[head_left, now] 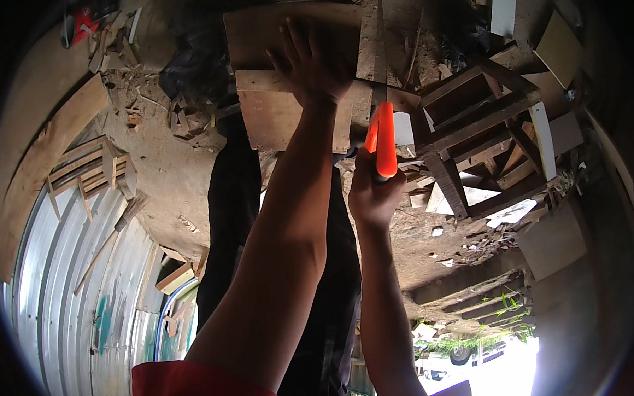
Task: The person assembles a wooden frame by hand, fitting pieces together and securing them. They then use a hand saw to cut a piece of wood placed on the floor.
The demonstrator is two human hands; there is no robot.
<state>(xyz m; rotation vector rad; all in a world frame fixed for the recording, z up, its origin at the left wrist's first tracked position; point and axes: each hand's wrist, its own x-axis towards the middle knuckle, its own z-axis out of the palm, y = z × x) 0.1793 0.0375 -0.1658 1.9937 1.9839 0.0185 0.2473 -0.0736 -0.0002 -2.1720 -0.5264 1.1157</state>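
My left hand [313, 69] lies with its fingers spread on a brown wooden board [253, 38], pressing on it from above. A second, lighter plank [271, 118] lies at the near side of that board, under my left wrist. My right hand [375, 195] is closed round the orange handle [385, 149] of a handsaw. The saw's narrow blade [380, 50] points away from me, along the right edge of the board. Whether its teeth touch the wood, I cannot tell.
On the right stands a dark wooden frame [480, 123] among scattered offcuts. Black plastic [194, 69] and wood scraps lie left of the board. A slatted wooden piece [89, 172] leans by corrugated metal sheeting [88, 300] at the left. My dark-trousered legs are below the boards.
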